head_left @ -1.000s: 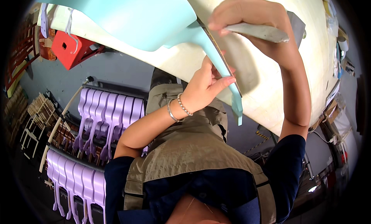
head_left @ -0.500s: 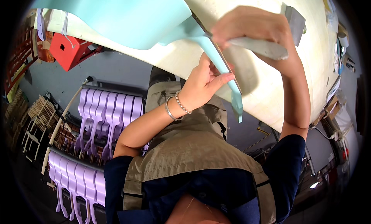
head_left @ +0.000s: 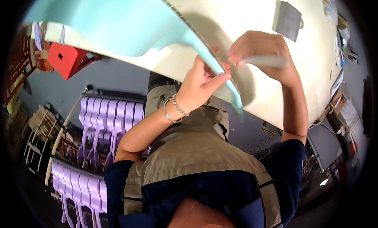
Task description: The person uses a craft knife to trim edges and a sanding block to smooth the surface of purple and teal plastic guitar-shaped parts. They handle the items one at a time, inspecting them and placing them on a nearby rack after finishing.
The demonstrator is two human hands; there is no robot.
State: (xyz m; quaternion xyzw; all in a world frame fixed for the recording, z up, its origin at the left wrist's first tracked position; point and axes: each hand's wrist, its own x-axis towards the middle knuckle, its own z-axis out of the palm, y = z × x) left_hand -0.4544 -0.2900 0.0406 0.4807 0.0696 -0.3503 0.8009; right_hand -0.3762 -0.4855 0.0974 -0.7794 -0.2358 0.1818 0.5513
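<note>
A glossy light-blue ukulele [head_left: 118, 25] lies on its edge at the upper left, its neck [head_left: 202, 50] reaching toward me. The dark fretboard, lined with frets, faces right. My left hand [head_left: 197, 84] is closed round the neck near the headstock [head_left: 238, 109], thumb along its near side. My right hand [head_left: 265, 49] is closed on a slim tool with a pale grey handle [head_left: 267, 61]. The tool's front end points at the fretboard close to my left fingers. Motion blurs it, so its tip and any contact are unclear.
A cream-coloured table [head_left: 271, 98] bears the ukulele and a grey metal block [head_left: 288, 21] at the far right. Lilac ukulele parts [head_left: 112, 114] hang in rows on a rack at my left. A red stool [head_left: 67, 60] stands beyond them.
The ukulele has shifted, and more of its fretted edge shows. My right hand and the tool have come lower, nearer to me. My left hand keeps its grip, slightly farther left.
</note>
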